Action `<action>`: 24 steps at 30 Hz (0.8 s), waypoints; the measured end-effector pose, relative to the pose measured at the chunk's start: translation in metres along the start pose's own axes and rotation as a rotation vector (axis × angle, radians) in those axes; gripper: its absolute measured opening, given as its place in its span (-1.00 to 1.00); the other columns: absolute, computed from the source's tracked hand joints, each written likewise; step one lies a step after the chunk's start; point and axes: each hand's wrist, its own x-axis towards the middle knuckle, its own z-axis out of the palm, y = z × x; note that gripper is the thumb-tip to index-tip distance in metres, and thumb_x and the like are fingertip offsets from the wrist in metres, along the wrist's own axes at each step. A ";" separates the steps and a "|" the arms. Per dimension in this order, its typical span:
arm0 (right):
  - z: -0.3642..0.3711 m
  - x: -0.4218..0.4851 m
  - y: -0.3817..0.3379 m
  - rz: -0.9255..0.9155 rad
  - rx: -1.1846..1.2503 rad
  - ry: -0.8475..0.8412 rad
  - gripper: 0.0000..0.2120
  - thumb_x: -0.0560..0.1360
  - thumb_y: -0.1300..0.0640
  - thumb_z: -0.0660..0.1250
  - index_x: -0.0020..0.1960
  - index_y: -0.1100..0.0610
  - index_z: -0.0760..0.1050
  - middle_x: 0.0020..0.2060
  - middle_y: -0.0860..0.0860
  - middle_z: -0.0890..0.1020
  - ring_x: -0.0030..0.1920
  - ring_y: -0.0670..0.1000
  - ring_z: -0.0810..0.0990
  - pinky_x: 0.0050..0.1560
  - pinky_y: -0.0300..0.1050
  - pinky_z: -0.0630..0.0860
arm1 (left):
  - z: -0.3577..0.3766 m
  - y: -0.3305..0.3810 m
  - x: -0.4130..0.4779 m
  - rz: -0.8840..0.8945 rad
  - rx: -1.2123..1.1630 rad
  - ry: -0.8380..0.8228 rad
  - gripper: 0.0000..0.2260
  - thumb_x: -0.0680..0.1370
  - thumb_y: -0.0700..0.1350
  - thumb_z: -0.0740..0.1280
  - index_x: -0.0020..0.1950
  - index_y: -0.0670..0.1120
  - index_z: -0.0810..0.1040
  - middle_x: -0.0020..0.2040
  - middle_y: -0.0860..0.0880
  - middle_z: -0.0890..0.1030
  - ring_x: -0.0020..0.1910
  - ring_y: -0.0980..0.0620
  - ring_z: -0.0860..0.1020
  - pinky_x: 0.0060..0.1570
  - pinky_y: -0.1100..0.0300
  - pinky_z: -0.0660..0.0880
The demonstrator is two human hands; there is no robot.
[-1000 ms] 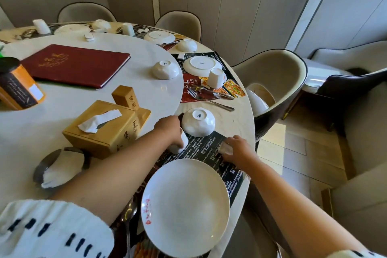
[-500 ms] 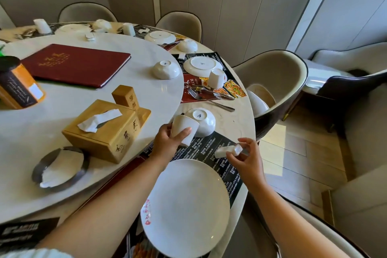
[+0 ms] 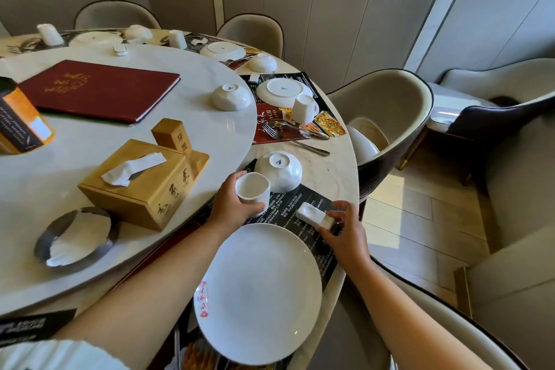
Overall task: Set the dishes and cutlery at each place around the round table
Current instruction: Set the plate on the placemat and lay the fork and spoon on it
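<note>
A round metal tray (image 3: 42,245) holds a crumpled white napkin (image 3: 76,239). At its 2 o'clock stands a square-edged wooden box (image 3: 144,189) with a tissue poking from the slot. At 11 o'clock from the plate (image 3: 258,291), the left hand (image 3: 226,209) has its fingers curled round a small white ceramic cup (image 3: 252,194), mouth tipped up toward the camera. Just beside the cup, at its 1 o'clock, a white bowl (image 3: 279,170) sits upside down, foot ring up. The plate is broad, round and glossy, with a red mark on the rim at 8 o'clock, and lies on a black printed mat (image 3: 285,209). At the plate's 1 o'clock the right hand (image 3: 345,231) pinches a small white oblong rest (image 3: 313,215) between thumb and fingers over the mat.

The surface (image 3: 330,177) is pale veined marble, round, with a raised turntable (image 3: 60,174). Padded beige chairs (image 3: 390,111) with dark trim ring it; the walls are panelled, and sun falls on the wood-look floor (image 3: 420,213).
</note>
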 end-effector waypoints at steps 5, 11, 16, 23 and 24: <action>0.000 -0.002 -0.002 0.016 -0.026 -0.014 -0.52 0.42 0.19 0.43 0.25 0.06 0.29 0.14 0.03 0.57 0.05 -0.05 0.49 0.04 -0.15 0.46 | 0.002 -0.003 -0.001 0.047 0.093 -0.010 -0.35 0.26 -0.26 0.55 0.31 -0.15 0.39 0.22 -0.09 0.51 0.12 0.04 0.45 0.08 0.26 0.33; -0.004 -0.005 -0.002 -0.025 -0.076 -0.050 -0.47 0.40 0.10 0.46 0.29 0.07 0.33 0.23 -0.01 0.51 0.24 0.01 0.45 0.23 -0.04 0.43 | 0.002 -0.001 -0.007 0.079 0.180 -0.015 -0.20 0.23 -0.19 0.60 0.40 -0.16 0.32 0.34 -0.10 0.44 0.33 -0.05 0.40 0.23 0.29 0.27; -0.009 -0.023 -0.016 -0.150 -0.085 -0.023 -0.69 0.48 0.15 0.36 0.21 0.08 0.44 0.16 -0.02 0.51 0.07 -0.06 0.49 -0.01 -0.29 0.44 | -0.018 0.018 -0.043 0.180 0.185 0.185 -0.27 0.32 -0.13 0.55 0.41 -0.21 0.31 0.38 -0.14 0.37 0.38 -0.06 0.33 0.35 0.18 0.29; -0.003 -0.052 -0.021 -0.069 -0.274 -0.275 -0.70 0.51 0.07 0.32 0.22 0.11 0.50 0.00 0.03 0.61 -0.12 -0.10 0.45 -0.14 -0.30 0.34 | -0.070 -0.009 -0.148 -0.121 0.102 0.436 -0.61 0.50 -0.09 0.37 0.31 -0.06 0.38 0.31 -0.07 0.42 0.32 -0.07 0.40 0.28 -0.08 0.42; -0.002 -0.051 -0.022 -0.059 -0.292 -0.281 -0.70 0.52 0.07 0.31 0.22 0.12 0.50 0.04 0.04 0.61 -0.10 -0.10 0.42 -0.23 -0.34 0.29 | -0.073 -0.012 -0.164 -0.166 0.134 0.454 -0.61 0.51 -0.09 0.36 0.31 -0.06 0.38 0.31 -0.07 0.43 0.32 -0.06 0.40 0.29 -0.03 0.40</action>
